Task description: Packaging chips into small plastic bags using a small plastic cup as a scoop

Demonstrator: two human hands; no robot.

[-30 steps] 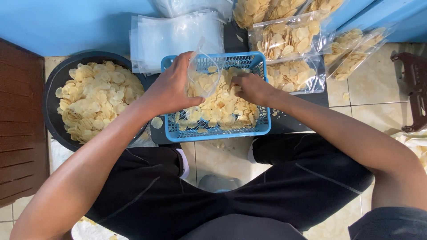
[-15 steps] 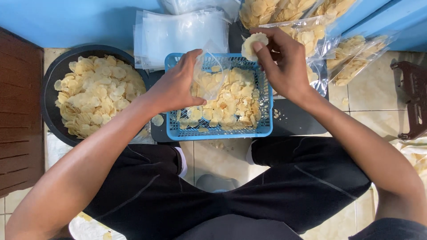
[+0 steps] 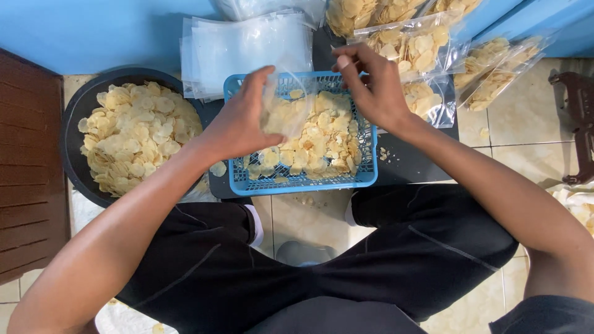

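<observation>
I logged the left hand gripping 1 clear plastic bag by its mouth edge, thumb and fingers pinching the film, with the bag hanging above the blue basket. The right hand was raised at the basket's far rim, fingers bunched downward beside the bag's opening; I could not tell whether it held any chips. The bag was partly filled with pale chips. I judged the film to be thin, limp and slippery, so the grip belongs at the rim, where a pinch holds the mouth apart. I judged the chips in the basket to be light, stiff and brittle, best taken in a loose handful rather than squeezed. The basket sat on a dark board between the person's knees. To the left stood a dark round basin heaped with more chips. Beyond the basket lay a stack of empty bags, and filled bags crowded the far right, close behind the right hand. Loose crumbs lay on the tiled floor.
</observation>
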